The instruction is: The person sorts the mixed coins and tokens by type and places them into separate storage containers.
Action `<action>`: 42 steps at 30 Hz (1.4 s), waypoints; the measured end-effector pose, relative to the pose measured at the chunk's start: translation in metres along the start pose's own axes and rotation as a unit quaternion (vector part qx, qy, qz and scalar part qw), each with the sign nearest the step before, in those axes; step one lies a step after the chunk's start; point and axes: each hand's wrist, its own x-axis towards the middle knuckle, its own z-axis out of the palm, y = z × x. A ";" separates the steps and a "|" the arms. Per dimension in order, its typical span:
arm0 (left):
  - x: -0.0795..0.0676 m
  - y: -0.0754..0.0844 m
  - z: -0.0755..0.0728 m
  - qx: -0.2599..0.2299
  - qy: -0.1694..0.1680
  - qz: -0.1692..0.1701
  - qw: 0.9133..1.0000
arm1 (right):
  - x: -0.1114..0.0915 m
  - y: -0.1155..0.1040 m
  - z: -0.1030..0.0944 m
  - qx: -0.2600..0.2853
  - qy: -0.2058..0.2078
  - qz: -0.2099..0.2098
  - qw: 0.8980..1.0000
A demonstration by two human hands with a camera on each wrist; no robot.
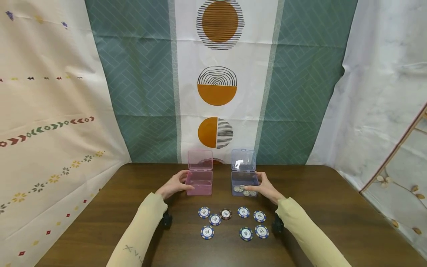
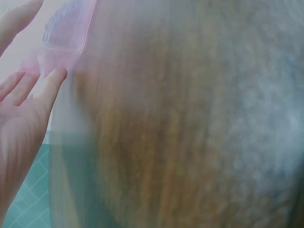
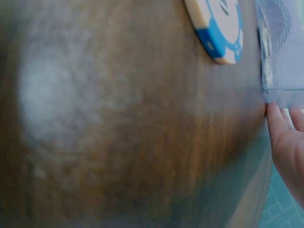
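Observation:
My left hand (image 1: 175,183) holds an open pink plastic box (image 1: 200,191) by its left side, the thumb at the front and the fingers towards the back. Nothing shows inside this box. To the right stands a matching open blue-tinted clear box (image 1: 236,178) with several silver coins (image 1: 246,193) on its bottom. My right hand (image 1: 265,187) grips that box at its right side, its thumb across the front. Both hinged lids stand upright. In the left wrist view, fingertips (image 2: 59,73) touch the pink box (image 2: 66,33). The right wrist view shows fingers (image 3: 275,116) against the blue-tinted box (image 3: 289,57).
Several blue-and-white poker chips (image 1: 215,219) lie spread on the dark wooden table (image 1: 310,200) nearer than the boxes. A dark brown chip (image 1: 225,214) lies among them. A patterned curtain (image 1: 220,55) hangs behind the table's far edge.

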 end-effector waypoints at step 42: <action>0.004 -0.004 -0.003 0.047 0.003 -0.014 0.999 | -0.034 -0.003 -0.046 -0.107 -0.122 -0.085 0.983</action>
